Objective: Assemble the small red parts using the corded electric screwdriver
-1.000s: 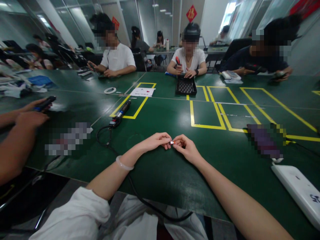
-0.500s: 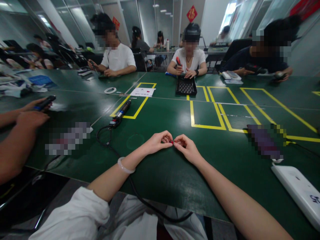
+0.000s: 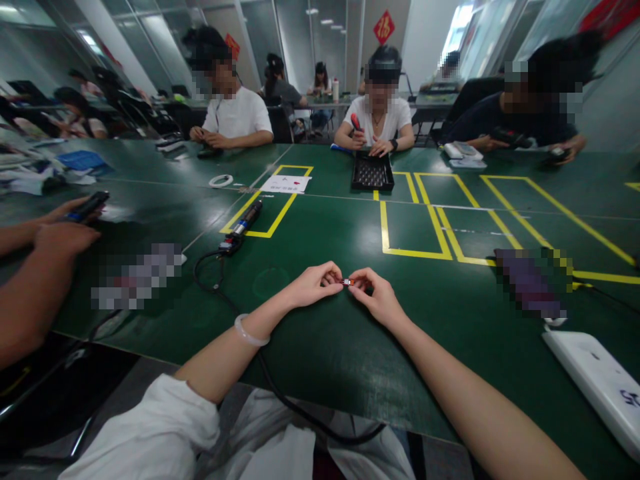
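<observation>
Between my two hands, just above the green table (image 3: 320,353), is a small red-and-orange piece with a pale, silvery middle (image 3: 347,283). Its exact kind is too small to make out. My left hand (image 3: 317,285), with a pale bangle on its wrist, pinches the left end between thumb and fingers. My right hand (image 3: 374,292) pinches the right end the same way. Fingertips cover both ends of the piece.
Left of my hands lies a dark cylindrical tool (image 3: 243,227), its black cable (image 3: 270,377) running under my left arm. A white power strip (image 3: 595,387) and a blurred-out phone-like object (image 3: 530,283) are at right. Across the table a person works over a black tray (image 3: 373,172).
My hands have drawn slightly apart, and more of the small piece shows between them, including its silvery middle. Across the table, the person at left has lowered a hand.
</observation>
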`<state>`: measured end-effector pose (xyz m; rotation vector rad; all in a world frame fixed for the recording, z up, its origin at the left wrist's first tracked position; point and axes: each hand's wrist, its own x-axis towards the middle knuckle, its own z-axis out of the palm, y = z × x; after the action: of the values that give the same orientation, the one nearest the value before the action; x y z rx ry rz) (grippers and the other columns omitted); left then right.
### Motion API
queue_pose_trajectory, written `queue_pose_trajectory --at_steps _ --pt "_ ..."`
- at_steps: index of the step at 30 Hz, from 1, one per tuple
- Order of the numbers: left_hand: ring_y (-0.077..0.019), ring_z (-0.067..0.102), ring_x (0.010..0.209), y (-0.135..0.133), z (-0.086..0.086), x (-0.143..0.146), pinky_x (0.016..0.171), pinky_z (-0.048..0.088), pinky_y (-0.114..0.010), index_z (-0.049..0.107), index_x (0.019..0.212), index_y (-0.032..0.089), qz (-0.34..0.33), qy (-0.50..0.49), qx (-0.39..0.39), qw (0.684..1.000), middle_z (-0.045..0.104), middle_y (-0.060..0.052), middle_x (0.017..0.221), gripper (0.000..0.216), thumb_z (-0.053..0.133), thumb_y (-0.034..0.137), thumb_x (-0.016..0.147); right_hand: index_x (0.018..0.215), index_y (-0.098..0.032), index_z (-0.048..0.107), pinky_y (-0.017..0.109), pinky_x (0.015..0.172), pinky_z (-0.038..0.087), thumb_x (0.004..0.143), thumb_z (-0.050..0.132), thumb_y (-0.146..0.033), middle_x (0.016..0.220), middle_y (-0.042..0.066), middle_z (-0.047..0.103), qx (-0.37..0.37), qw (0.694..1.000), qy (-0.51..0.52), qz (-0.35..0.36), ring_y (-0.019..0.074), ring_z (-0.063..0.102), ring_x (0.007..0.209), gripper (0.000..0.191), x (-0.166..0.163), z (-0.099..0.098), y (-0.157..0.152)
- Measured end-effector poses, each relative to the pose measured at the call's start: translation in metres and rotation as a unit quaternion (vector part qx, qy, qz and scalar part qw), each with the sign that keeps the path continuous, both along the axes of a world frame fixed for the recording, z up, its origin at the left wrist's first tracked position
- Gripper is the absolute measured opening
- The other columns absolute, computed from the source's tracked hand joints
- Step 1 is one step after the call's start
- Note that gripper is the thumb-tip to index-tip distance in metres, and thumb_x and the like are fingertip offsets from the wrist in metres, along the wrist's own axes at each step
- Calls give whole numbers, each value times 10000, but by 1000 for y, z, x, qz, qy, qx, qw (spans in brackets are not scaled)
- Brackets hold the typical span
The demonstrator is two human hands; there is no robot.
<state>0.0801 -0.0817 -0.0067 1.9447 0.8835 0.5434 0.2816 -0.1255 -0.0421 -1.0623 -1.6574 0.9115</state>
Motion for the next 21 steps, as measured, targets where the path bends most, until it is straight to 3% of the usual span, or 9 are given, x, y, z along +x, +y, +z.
queue_pose_trajectory --at_steps 6,21 --pt "-131 524 731 0 2 -2 666 381 -242 632 879 153 -11 73 31 997 614 -3 805 208 519 327 867 975 -204 600 299 709 470 862 596 -249 893 36 653 29 999 -35 4 161 613 773 122 0 -1 0" --pt "-127 531 685 -1 -3 2 648 379 -235 641 757 141 12 55 -26 998 621 0 715 156 531 250 775 973 -213 600 301 732 474 875 572 -217 897 33 625 63 994 -91 7 165 607 787 101 0 1 -3"
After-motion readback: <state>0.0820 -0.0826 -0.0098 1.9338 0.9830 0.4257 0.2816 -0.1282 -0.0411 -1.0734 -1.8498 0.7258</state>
